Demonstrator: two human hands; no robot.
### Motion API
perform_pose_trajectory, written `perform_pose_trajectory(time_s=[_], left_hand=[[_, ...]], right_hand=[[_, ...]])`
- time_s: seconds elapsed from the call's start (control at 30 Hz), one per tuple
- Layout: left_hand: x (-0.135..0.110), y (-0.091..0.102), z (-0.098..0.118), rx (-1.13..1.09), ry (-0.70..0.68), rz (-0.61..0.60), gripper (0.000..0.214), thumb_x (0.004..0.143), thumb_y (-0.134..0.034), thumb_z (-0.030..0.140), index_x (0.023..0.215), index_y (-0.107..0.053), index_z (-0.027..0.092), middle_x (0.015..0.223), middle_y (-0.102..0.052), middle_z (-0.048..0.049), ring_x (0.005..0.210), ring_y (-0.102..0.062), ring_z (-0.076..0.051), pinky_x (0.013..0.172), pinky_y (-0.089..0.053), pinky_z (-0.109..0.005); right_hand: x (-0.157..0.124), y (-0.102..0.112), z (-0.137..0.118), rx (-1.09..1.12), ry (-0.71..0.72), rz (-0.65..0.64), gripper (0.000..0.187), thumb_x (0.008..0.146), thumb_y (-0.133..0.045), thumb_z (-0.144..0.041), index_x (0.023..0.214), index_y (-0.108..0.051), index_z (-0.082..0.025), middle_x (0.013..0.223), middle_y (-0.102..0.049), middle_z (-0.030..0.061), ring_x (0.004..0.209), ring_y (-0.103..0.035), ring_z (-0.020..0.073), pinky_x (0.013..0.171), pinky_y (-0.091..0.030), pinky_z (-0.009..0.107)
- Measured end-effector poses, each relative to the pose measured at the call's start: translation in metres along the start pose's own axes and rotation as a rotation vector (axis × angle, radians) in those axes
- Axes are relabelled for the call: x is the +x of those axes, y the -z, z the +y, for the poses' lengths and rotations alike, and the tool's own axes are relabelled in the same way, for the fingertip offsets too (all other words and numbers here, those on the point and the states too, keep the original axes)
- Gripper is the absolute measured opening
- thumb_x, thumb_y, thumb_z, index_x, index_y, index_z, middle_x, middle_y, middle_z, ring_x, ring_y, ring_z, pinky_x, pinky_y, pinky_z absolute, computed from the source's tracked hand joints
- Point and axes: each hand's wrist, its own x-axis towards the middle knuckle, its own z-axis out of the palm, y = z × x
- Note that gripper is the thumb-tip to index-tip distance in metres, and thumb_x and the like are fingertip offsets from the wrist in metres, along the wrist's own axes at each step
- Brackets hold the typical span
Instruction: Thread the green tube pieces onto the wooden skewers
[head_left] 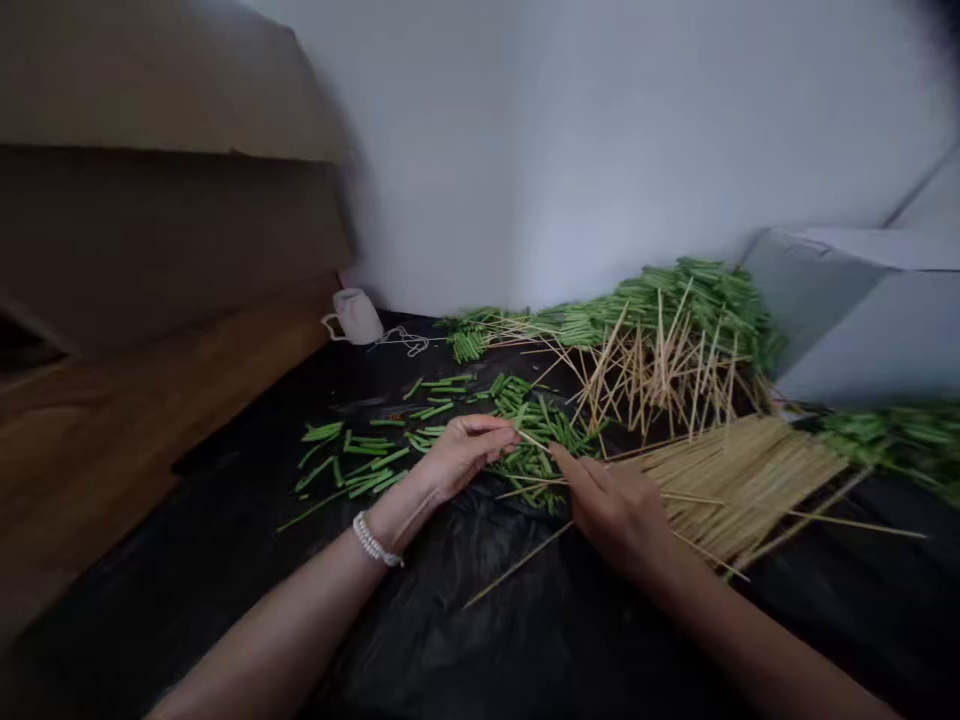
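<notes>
Seemingly partway, we're pinching one stick [535,440] with left hand [466,455] and right hand [615,505]; green-tipped skewers [664,330] are lying behind remaining bare sticks [742,478].

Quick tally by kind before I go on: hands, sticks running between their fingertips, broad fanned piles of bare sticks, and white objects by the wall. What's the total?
Hands: 2, left hand and right hand
Stick between the fingertips: 1
Fanned stick pile: 1
White object: 1
Total: 5
Loose green pieces are too many to count reliably.
</notes>
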Motion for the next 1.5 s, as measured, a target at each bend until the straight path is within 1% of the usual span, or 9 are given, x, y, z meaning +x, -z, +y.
perform_pose_trajectory(time_s=[0.37, 0.53, 0.8, 1.0, 1.07, 1.17, 1.3, 1.4, 1.5], left_hand=[[-0.003, -0.005, 0.001, -0.026, 0.022, 0.004, 0.024, 0.055, -0.089, 0.021, 0.073, -0.075, 0.013, 0.07, -0.074, -0.0046, 0.063, -0.066, -0.01, 0.064, -0.048, -0.021], [-0.005, -0.008, 0.001, -0.023, 0.026, -0.01, 0.024, 0.056, -0.088, 0.022, 0.073, -0.075, 0.013, 0.069, -0.073, -0.004, 0.061, -0.064, -0.009, 0.062, -0.046, -0.02], [-0.006, -0.011, -0.001, 0.05, 0.003, 0.015, 0.023, 0.056, -0.088, 0.025, 0.073, -0.076, 0.014, 0.069, -0.072, -0.0028, 0.063, -0.063, -0.009, 0.065, -0.046, -0.022], [-0.011, -0.02, -0.008, 0.246, -0.016, -0.092, 0.018, 0.061, -0.084, 0.026, 0.073, -0.077, 0.015, 0.074, -0.072, -0.0039, 0.064, -0.06, -0.011, 0.066, -0.047, -0.024], [-0.01, -0.019, -0.01, 0.241, -0.024, -0.098, 0.017, 0.063, -0.083, 0.027, 0.073, -0.077, 0.015, 0.074, -0.072, -0.0035, 0.065, -0.06, -0.011, 0.067, -0.046, -0.024], [-0.009, -0.017, -0.01, 0.198, -0.024, -0.063, 0.018, 0.063, -0.083, 0.028, 0.073, -0.076, 0.015, 0.072, -0.071, -0.0027, 0.064, -0.059, -0.01, 0.068, -0.045, -0.024], [-0.009, -0.017, -0.01, 0.164, 0.008, -0.029, 0.02, 0.062, -0.084, 0.029, 0.073, -0.076, 0.015, 0.07, -0.07, -0.0026, 0.064, -0.059, -0.01, 0.066, -0.044, -0.023], [-0.012, -0.02, -0.011, 0.164, 0.01, -0.036, 0.02, 0.062, -0.084, 0.029, 0.073, -0.076, 0.015, 0.069, -0.07, -0.0018, 0.063, -0.058, -0.01, 0.067, -0.044, -0.023], [-0.013, -0.024, -0.014, 0.213, -0.026, -0.072, 0.019, 0.063, -0.084, 0.029, 0.073, -0.076, 0.015, 0.07, -0.07, -0.0024, 0.063, -0.058, -0.01, 0.068, -0.046, -0.024]], right_hand=[[0.002, 0.003, -0.001, 0.028, -0.012, 0.014, 0.036, 0.086, -0.041, -0.006, 0.118, -0.058, -0.01, 0.069, -0.058, -0.0008, 0.057, -0.046, 0.0136, 0.058, -0.031, 0.031], [0.001, 0.002, -0.002, 0.049, -0.029, 0.007, 0.035, 0.086, -0.04, -0.007, 0.116, -0.057, -0.01, 0.071, -0.061, -0.0003, 0.056, -0.048, 0.0134, 0.057, -0.032, 0.03], [0.0, 0.0, -0.002, 0.084, -0.042, -0.012, 0.034, 0.087, -0.037, -0.007, 0.114, -0.057, -0.01, 0.076, -0.065, 0.002, 0.057, -0.052, 0.0128, 0.057, -0.034, 0.028], [0.003, 0.001, -0.006, 0.053, -0.005, -0.016, 0.033, 0.088, -0.037, -0.006, 0.114, -0.058, -0.008, 0.073, -0.063, 0.0019, 0.057, -0.051, 0.013, 0.057, -0.032, 0.029], [0.004, 0.001, -0.006, 0.019, -0.001, -0.027, 0.033, 0.089, -0.038, -0.006, 0.114, -0.058, -0.009, 0.072, -0.062, 0.0008, 0.055, -0.05, 0.0129, 0.056, -0.031, 0.029], [0.004, 0.0, -0.005, -0.022, -0.004, -0.025, 0.03, 0.089, -0.04, -0.007, 0.113, -0.059, -0.01, 0.069, -0.06, -0.0001, 0.054, -0.048, 0.013, 0.055, -0.03, 0.03], [0.004, 0.0, -0.004, -0.004, -0.006, -0.018, 0.031, 0.087, -0.039, -0.005, 0.11, -0.059, -0.01, 0.07, -0.061, 0.0008, 0.055, -0.048, 0.0129, 0.056, -0.031, 0.03], [0.003, 0.0, -0.005, 0.02, -0.01, -0.017, 0.033, 0.085, -0.038, -0.004, 0.11, -0.059, -0.01, 0.071, -0.061, 0.0012, 0.056, -0.049, 0.0128, 0.057, -0.032, 0.029], [0.003, 0.0, -0.007, 0.05, -0.015, -0.053, 0.032, 0.084, -0.04, -0.004, 0.108, -0.06, -0.01, 0.071, -0.062, 0.0015, 0.056, -0.049, 0.0127, 0.056, -0.032, 0.029]])
